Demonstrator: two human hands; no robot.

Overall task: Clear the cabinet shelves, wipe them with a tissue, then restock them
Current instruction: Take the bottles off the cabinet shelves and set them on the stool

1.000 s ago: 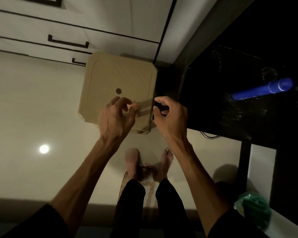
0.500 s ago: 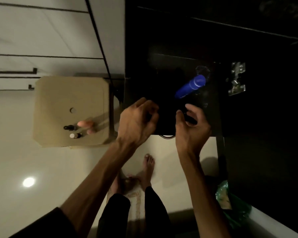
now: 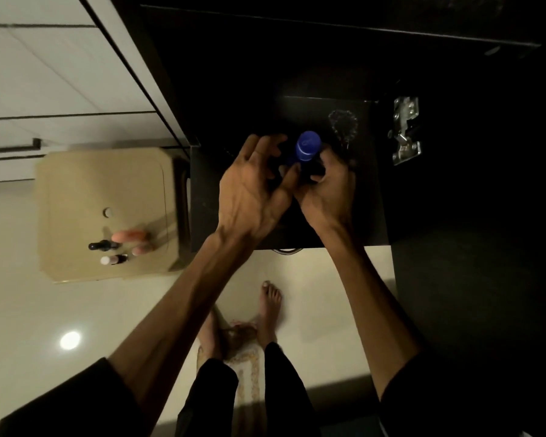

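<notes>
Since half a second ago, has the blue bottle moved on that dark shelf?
Yes. The blue bottle now points cap-up between both hands; it lay tilted toward the metal hinge before.

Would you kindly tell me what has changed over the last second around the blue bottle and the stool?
Both hands left the beige stool and moved right to the dark shelf. The blue bottle, lying on its side before, now stands upright between them: the right hand grips it, and the left hand closes in beside it. The small bottles set on the stool have stayed put for the last half second.
</notes>
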